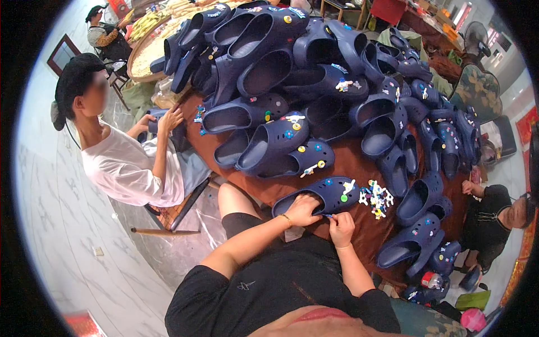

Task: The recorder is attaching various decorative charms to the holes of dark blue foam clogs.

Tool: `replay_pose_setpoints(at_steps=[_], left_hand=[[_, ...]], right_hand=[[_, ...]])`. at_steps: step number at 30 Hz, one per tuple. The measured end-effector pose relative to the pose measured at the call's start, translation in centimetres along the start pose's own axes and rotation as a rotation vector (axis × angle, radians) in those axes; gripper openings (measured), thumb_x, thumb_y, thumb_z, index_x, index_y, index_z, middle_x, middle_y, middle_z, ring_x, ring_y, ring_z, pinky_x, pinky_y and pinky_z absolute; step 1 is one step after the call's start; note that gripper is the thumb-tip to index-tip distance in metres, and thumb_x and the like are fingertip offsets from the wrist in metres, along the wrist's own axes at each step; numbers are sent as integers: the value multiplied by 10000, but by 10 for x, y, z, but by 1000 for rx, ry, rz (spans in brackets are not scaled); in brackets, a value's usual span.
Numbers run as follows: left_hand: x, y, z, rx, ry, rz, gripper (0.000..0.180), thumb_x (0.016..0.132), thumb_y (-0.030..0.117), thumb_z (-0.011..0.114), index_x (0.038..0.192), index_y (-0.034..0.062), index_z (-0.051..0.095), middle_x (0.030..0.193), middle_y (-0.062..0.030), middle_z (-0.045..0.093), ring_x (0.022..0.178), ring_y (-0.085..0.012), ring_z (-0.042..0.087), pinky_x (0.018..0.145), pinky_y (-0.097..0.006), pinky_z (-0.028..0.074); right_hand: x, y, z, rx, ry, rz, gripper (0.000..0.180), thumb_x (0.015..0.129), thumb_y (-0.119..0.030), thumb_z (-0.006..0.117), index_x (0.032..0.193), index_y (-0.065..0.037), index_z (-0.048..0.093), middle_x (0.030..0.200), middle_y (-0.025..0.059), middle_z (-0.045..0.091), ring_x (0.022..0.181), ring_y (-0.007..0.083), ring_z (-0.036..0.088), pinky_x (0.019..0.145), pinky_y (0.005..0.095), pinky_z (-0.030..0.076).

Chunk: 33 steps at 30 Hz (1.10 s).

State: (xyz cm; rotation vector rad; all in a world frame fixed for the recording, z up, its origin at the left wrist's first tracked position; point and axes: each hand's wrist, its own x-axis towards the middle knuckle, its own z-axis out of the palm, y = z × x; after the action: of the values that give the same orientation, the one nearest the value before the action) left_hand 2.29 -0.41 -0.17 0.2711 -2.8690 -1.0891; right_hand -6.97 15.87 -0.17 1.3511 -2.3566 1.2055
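Observation:
A navy foam clog (337, 191) lies at the table's near edge, toe to the right, with colourful shoe charms on its upper. My left hand (302, 211) reaches into its foot opening and grips it, the fingertips hidden under the upper. Beside the clog's near side, my right hand (341, 229) pinches a small blue piece (329, 215), mostly covered by the fingers, so its kind is unclear. Just right of the toe sits a small heap of white, blue and yellow charms (377, 197). Another charm-covered clog (311, 158) rests behind the one I hold.
A high pile of navy clogs (264, 73) covers the far part of the brown-covered table (353, 163). More clogs (415, 238) stand at the right. A co-worker in white (132, 168) sits left, handling a clog; another in black (488, 210) sits right.

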Motion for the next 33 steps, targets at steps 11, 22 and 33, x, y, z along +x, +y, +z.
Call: replay_pose_setpoints(at_steps=[11,22,33], left_hand=[[-4,-4,7,-27,127,80,409,698,348,634,926,14,578,938,-161,566,955,-338,494,828,-433,349],[0,0,3,33,-26,0,396,676,338,628,907,18,604,960,-196,576,936,-363,507,821,-444,368],[-2,-7,6,13,55,72,438,714,361,632,955,-2,589,1003,-207,556,983,-361,478,864,-435,338]], right_hand=[[29,15,-9,1010,52,883,248,741,22,589,973,-31,517,938,96,533,775,195,571,666,292,494],[25,21,-7,200,-52,335,53,758,-20,568,804,2,555,871,139,571,870,273,559,785,330,435],[48,14,-26,90,-82,229,261,729,-71,620,986,-47,580,983,101,601,862,287,591,754,351,467]])
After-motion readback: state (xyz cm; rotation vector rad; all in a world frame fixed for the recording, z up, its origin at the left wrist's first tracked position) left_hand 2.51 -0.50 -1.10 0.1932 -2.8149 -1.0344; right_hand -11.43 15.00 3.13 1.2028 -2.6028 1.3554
